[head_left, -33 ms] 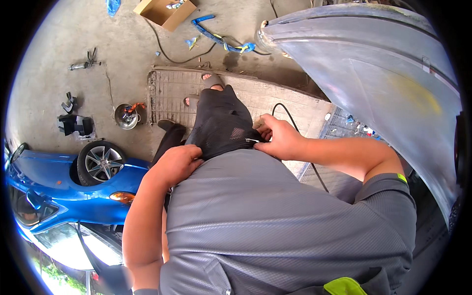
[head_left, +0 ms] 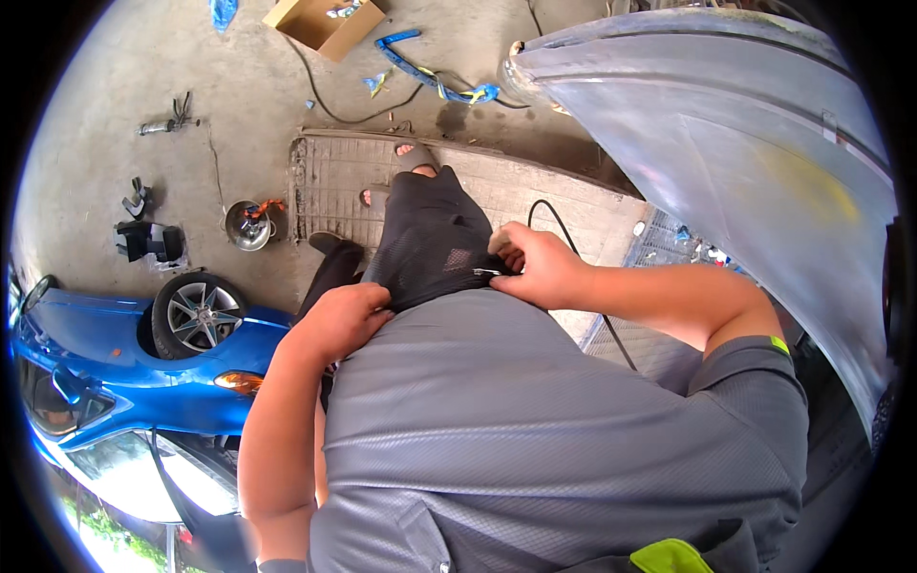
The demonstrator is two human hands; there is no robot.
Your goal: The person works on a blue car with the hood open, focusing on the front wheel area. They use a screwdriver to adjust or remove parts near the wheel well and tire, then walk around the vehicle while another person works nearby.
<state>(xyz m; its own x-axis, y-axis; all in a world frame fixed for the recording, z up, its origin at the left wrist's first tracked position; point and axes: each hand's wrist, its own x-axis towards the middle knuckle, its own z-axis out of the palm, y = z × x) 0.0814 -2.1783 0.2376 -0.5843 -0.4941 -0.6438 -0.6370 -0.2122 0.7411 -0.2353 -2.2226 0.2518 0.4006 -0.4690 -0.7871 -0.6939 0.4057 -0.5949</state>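
Observation:
Black mesh shorts [head_left: 420,258] cover my lap below the hem of my grey shirt [head_left: 497,382]. My left hand [head_left: 346,317] is closed at the waist, its fingertips curled over the dark fabric where it meets the shirt. On the other side of the waist, my right hand [head_left: 537,265] has thumb and bent fingers pinched on the edge of the shorts. A small whitish strip [head_left: 485,272] lies on the cloth beside the right fingertips. Part of what the fingers of both hands hold is hidden beneath them.
A grey car panel [head_left: 707,124] arches close on the right. A blue car [head_left: 143,382] with a wheel [head_left: 199,315] on it stands left. Around lie a metal bowl [head_left: 250,227], black brackets [head_left: 148,242], a cardboard box [head_left: 330,33], a blue strip [head_left: 411,65] and a black hose [head_left: 564,229].

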